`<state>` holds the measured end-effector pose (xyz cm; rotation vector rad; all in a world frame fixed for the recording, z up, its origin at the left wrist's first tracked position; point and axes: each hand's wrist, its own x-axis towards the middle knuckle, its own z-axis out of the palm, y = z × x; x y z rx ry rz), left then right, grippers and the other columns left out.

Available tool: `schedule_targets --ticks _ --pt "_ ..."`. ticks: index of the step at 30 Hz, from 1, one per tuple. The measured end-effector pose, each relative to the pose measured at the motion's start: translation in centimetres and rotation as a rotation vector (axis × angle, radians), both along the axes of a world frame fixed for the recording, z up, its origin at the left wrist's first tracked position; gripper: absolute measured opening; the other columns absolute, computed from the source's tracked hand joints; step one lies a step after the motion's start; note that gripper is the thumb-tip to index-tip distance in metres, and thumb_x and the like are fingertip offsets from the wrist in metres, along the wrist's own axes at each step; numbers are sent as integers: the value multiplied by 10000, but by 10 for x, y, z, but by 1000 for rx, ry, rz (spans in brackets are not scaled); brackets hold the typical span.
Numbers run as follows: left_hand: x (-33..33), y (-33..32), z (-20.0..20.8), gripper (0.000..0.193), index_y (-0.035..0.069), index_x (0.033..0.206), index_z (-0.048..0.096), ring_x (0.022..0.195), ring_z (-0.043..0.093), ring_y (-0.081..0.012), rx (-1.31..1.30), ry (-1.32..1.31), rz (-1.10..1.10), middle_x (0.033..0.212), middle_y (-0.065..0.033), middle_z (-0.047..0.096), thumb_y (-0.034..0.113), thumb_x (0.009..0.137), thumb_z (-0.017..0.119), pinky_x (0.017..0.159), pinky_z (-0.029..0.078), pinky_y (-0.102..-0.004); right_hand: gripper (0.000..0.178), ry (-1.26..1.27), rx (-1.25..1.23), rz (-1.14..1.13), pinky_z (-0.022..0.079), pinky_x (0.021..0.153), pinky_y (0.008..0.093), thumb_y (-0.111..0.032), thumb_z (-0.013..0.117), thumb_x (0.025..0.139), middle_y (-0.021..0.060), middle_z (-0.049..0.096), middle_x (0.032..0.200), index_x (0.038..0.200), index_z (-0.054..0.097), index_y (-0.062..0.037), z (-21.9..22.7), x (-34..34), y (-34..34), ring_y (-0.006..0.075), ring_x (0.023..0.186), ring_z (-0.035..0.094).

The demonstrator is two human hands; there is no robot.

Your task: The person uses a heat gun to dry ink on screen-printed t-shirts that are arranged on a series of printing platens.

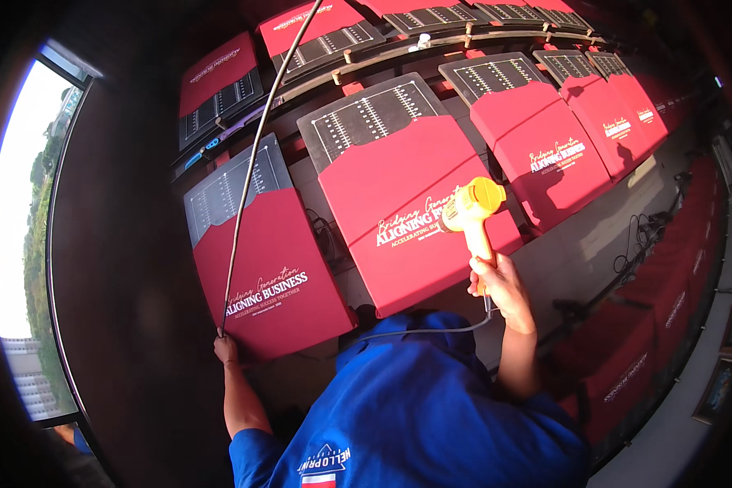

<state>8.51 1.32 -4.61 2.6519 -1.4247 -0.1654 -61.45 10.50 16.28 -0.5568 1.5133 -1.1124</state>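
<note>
My right hand [500,286] is closed round the handle of a yellow heat gun [478,203]. Its dark nozzle faces left, over the white print on the middle red fabric piece [407,276]. A grey cord [431,331] leaves the handle and crosses in front of my blue shirt. My left hand [226,350] is at the lower left corner of another printed red fabric piece [260,244]; its fingers are mostly hidden. A thin dark cable or rod [252,163] slants from the top edge down to that hand. Whether the hand grips it I cannot make out.
Black boards with white ruler marks [370,110] lie beneath the red pieces in rows. More covered boards [537,138] continue to the right and at the back. A rail with wooden pegs [348,57] runs between rows. Red pieces [626,358] line the right; a bright window [24,203] is left.
</note>
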Motion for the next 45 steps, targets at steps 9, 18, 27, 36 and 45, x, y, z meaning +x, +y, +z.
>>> schedule_targets --ticks 9,18,27,36,45 --pt "54 6 23 553 -74 912 635 893 612 -513 81 261 -218 893 -329 639 417 1027 410 713 466 -537 225 -27 86 80 503 541 242 -234 650 931 12 590 746 1015 551 -51 5 96 -19 102 601 613" --pt "153 -62 238 371 -5 901 568 779 554 -493 -274 34 -233 787 -264 600 301 1046 418 631 425 -492 226 -285 -21 636 498 565 248 -210 646 928 56 614 785 960 569 0 12 310 -68 120 647 625" --pt "297 -126 433 234 78 1099 629 1105 609 -335 -795 -757 -609 1118 -146 659 81 910 492 924 487 -424 246 87 113 860 506 594 246 -240 619 938 31 596 756 989 562 -6 50 470 -116 118 616 606" --pt "396 -160 455 348 63 1304 553 1196 534 -335 -301 -755 -492 1249 -171 588 151 980 464 1023 413 -455 201 124 126 876 485 554 244 -228 617 953 22 585 743 972 560 -36 37 498 -125 113 604 610" --pt "403 -156 443 444 64 1271 575 1172 553 -350 -456 -716 -567 1201 -199 615 400 1003 463 992 428 -429 243 152 146 906 499 550 250 -239 625 935 18 576 742 1013 558 -19 38 503 -122 105 590 607"
